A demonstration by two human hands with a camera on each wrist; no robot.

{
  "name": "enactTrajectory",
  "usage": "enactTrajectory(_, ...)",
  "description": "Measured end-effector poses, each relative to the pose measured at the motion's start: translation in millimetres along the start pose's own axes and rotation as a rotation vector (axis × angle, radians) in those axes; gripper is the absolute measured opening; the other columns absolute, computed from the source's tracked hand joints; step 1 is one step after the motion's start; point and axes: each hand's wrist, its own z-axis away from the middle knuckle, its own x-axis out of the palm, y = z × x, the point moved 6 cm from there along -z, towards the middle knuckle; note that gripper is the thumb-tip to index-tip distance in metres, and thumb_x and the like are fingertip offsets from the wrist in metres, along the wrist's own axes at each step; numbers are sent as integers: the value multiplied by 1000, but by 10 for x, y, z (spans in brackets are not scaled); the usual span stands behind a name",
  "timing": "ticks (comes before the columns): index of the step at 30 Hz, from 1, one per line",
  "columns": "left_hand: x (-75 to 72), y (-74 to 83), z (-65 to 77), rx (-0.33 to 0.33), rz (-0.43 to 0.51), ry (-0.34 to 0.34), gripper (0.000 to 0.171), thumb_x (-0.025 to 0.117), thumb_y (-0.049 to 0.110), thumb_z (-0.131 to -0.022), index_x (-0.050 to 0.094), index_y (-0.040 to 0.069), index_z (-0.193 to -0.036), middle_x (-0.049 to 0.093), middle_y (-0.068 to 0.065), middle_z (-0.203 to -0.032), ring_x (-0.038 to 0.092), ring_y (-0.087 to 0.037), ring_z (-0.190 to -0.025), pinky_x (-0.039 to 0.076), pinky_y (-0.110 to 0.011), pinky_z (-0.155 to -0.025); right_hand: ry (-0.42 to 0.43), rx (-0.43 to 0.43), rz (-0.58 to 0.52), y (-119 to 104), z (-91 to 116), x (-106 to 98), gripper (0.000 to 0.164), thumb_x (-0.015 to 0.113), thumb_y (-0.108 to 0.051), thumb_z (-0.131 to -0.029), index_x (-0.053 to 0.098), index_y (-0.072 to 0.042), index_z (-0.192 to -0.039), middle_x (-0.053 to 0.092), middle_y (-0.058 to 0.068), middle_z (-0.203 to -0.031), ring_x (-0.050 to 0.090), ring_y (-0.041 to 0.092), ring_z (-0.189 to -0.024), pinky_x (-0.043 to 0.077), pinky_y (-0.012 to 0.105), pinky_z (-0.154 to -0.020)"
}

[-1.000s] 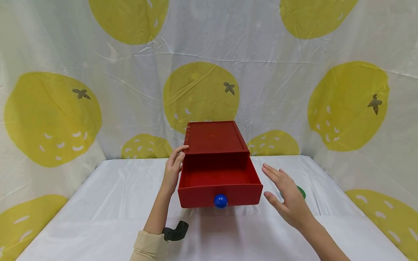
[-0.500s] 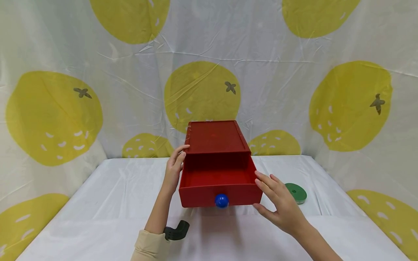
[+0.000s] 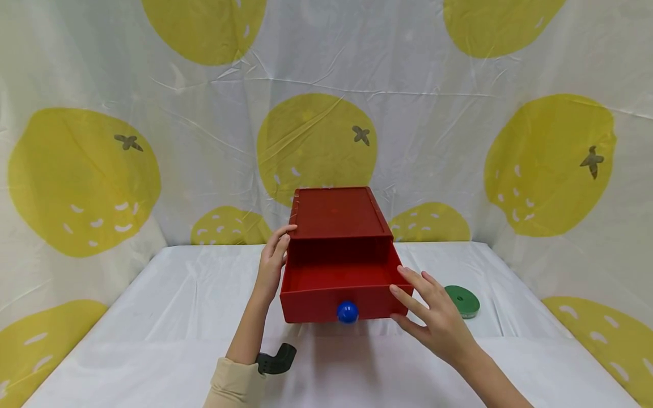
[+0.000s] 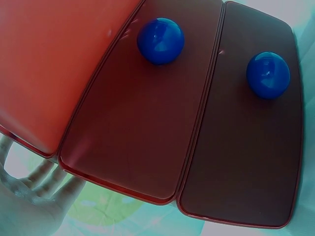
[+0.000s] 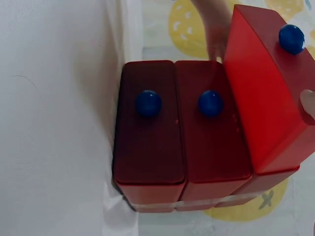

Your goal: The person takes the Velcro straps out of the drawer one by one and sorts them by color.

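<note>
A red drawer cabinet (image 3: pixel 339 212) stands in the middle of the table, with its top drawer (image 3: pixel 326 305) pulled out toward me. The drawer's inside looks bare, and a round blue knob (image 3: pixel 347 312) sits on its front. My left hand (image 3: pixel 269 266) rests along the cabinet's left side, fingertips at the top edge. At the front right corner of the drawer, my right hand (image 3: pixel 433 317) touches the rim and front with spread, fairly straight fingers. One fingertip (image 5: pixel 308 102) lies on the drawer front in the right wrist view.
Two lower drawers, one directly below (image 4: pixel 133 113) and a bottom one (image 4: pixel 241 147), are closed, each with a blue knob. A green disc-shaped thing (image 3: pixel 463 301) lies right of the cabinet. White cloth covers the table (image 3: pixel 194 306); a lemon-patterned curtain (image 3: pixel 204 141) hangs behind.
My right hand has moved left to the drawer's corner, uncovering the green disc. The drawer's right front corner has risen slightly. My left hand stays in place.
</note>
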Motion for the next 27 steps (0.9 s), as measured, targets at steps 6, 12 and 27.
enactTrajectory(6, -1, -8, -5, -19, -6, 10, 34, 40, 30, -96, 49, 17, -126, 45, 0, -132, 45, -14, -113, 40, -40, -90, -9, 20, 20, 39, 6, 34, 40, 51, -36, -92, 59, -6, -116, 53, 24, -119, 43, 20, -126, 25, 30, -110)
enactTrajectory(12, 5, 11, 2, -20, -3, 16, 33, 39, 29, -96, 50, 16, -125, 45, 0, -132, 45, -15, -114, 41, -39, -90, -33, 53, 44, 82, 9, 79, 42, 49, -39, -92, 59, -7, -117, 53, 21, -122, 44, 21, -124, 25, 28, -110)
enactTrajectory(27, 19, 24, 12, -24, 31, 12, 34, 40, 27, -96, 49, 13, -126, 44, -1, -133, 43, -15, -117, 35, -42, -99, -9, 50, 50, 125, -31, 112, 42, 50, -38, -91, 60, -5, -116, 53, 22, -122, 47, 23, -118, 26, 29, -109)
